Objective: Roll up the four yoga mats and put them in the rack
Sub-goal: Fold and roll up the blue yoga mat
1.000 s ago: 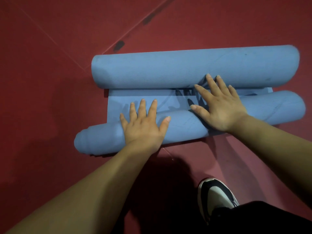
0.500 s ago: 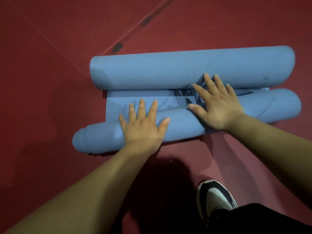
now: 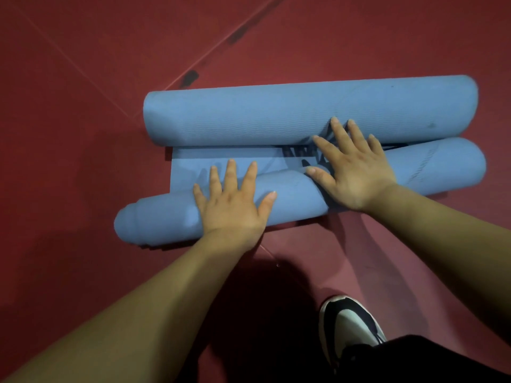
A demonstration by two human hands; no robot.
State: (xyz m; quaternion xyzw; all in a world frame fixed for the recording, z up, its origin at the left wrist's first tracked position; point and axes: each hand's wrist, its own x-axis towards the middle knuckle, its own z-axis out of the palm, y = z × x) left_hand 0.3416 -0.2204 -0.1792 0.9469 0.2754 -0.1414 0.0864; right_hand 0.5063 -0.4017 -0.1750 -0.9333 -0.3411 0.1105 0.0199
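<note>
Head view, looking down: the blue yoga mat lies across the middle of the frame on the dark red floor, its long axis running left to right. The near roll sits slightly tilted, its left end lower in the frame and its right end higher. At that left end the inner layers poke out a little past the outer wrap. The far roll lies almost level just above it in the picture, its ends pointing to the left and right edges. A flat strip of mat shows between the two rolls, wider at the left and nearly pinched shut at the right. I cannot tell whether both rolls belong to one mat.

My left hand lies flat on the near roll, fingers straight and spread, tips reaching over its top toward the strip. My right hand presses flat on the same roll further right, fingers splayed, the longest tips touching the lower edge of the far roll.

Some dark print sits on the strip beside my right fingers, partly covered; I cannot read it. A faint dark smudge marks the far roll near its right end.

At the lower right are my black-and-white shoe and a black trouser leg.
</note>
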